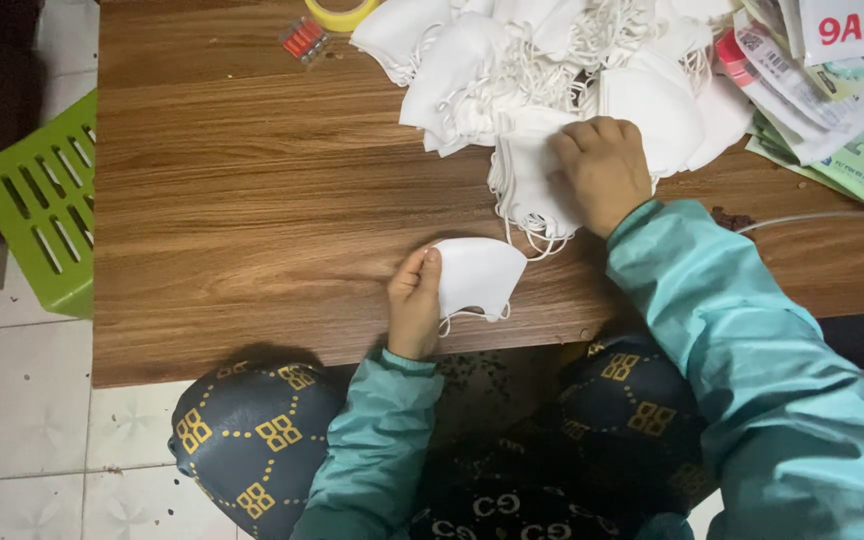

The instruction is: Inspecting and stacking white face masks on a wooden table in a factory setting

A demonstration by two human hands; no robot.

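Mask [479,275], white and folded, sits at the table's [252,200] near edge, pinched at its 9 o'clock side by your left hand [414,300]. At 1 o'clock from it, your right hand [602,170] presses curled fingers onto a small stack of masks [527,180]. Beyond, at 12 o'clock, lies the loose mask pile [532,50]; printed packets [832,90] lie at 2 o'clock.
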